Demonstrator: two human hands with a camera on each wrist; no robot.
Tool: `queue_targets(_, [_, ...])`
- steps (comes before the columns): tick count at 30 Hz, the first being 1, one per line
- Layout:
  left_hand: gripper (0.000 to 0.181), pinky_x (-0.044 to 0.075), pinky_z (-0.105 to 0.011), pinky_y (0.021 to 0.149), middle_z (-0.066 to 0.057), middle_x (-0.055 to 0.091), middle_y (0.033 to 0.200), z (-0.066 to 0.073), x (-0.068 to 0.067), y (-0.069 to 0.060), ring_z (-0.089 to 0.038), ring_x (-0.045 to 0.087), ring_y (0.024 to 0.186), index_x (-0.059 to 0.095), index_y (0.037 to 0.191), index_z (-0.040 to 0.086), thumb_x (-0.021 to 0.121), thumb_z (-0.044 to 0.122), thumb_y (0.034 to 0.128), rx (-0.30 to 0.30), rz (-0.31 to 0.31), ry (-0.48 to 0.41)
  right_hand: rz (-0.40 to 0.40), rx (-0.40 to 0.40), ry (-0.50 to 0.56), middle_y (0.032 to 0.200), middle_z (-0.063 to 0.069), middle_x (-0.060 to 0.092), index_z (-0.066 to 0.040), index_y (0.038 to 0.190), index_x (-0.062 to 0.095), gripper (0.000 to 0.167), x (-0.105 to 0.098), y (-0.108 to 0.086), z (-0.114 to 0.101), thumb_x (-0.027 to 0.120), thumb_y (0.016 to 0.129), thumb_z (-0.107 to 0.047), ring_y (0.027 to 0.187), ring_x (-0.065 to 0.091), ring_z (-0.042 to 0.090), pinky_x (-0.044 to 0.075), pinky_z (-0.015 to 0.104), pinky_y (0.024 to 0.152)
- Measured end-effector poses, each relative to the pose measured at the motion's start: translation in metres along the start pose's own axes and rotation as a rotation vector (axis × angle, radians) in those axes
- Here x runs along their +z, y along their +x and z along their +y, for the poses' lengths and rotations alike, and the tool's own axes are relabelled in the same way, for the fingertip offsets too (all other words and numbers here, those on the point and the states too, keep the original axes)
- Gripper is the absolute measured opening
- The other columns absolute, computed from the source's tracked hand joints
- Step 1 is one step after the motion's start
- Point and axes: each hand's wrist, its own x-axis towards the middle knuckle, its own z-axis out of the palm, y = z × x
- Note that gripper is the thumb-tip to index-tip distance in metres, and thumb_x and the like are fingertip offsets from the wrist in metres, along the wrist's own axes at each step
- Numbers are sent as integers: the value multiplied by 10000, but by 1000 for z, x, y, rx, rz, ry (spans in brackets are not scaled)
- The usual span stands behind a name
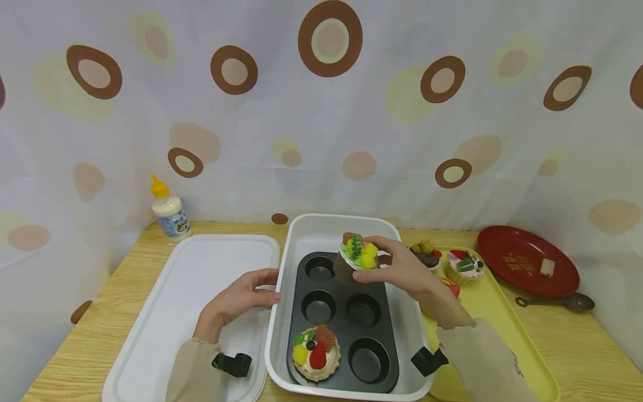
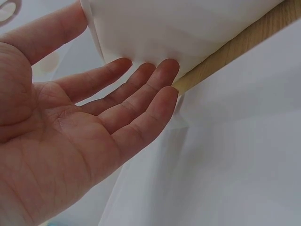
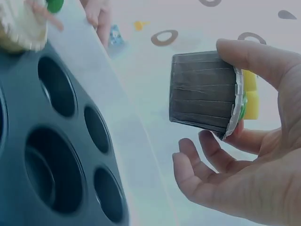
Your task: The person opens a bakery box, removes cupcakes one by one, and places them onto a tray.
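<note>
In the head view the right hand (image 1: 402, 269) pinches a brown-cupped cupcake (image 1: 345, 269) with yellow and green topping, tilted above the back right of a dark muffin pan (image 1: 342, 335). The right wrist view shows that cupcake (image 3: 204, 92) between thumb and fingers of the right hand (image 3: 254, 165), apart from the pan (image 3: 16, 70). A fruit tart (image 1: 316, 357) fills the pan's front left cup. The left hand (image 1: 241, 298) touches the left wall of the white bin (image 1: 275, 335) around the pan. In the left wrist view the left hand (image 2: 80, 127) has its fingers loosely extended at the white wall (image 2: 127, 28).
On the left lies a white tray or lid (image 1: 201, 279), with a yellow-capped bottle (image 1: 172, 218) behind it. At right, a yellow tray (image 1: 502, 335) bears several pastries (image 1: 464, 267); beyond are a red plate (image 1: 527, 259) with a small block (image 1: 547, 267) and a dark spoon (image 1: 577, 302).
</note>
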Motion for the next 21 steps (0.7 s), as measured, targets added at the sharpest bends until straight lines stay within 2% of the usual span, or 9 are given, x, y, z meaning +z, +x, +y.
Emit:
queue_targets(8, [619, 503, -386, 866, -271, 474, 1353, -1, 0, 0, -300, 577, 1099, 390, 1410, -70, 643, 144, 888, 5, 0, -5, 44, 6, -186, 1170, 148, 530, -9, 1363, 459, 743, -33, -20, 5, 808, 762, -270, 973, 531, 294, 507, 340, 721])
queue_targets(12, [622, 500, -385, 871, -267, 473, 1356, -2, 0, 0, -298, 572, 1106, 389, 1412, -67, 646, 148, 888, 9, -5, -5, 72, 18, -258, 1152, 135, 561, -10, 1365, 460, 751, -46, -31, 9, 814, 757, -272, 977, 559, 281, 516, 324, 727])
queue_targets(21, [628, 501, -371, 864, -267, 469, 1362, -4, -2, 1, -301, 571, 1115, 386, 1415, -65, 649, 153, 887, 12, -12, -13, 133, 91, -344, 1155, 168, 557, 11, 1358, 455, 755, -74, -51, 24, 804, 760, -289, 986, 513, 321, 516, 333, 699])
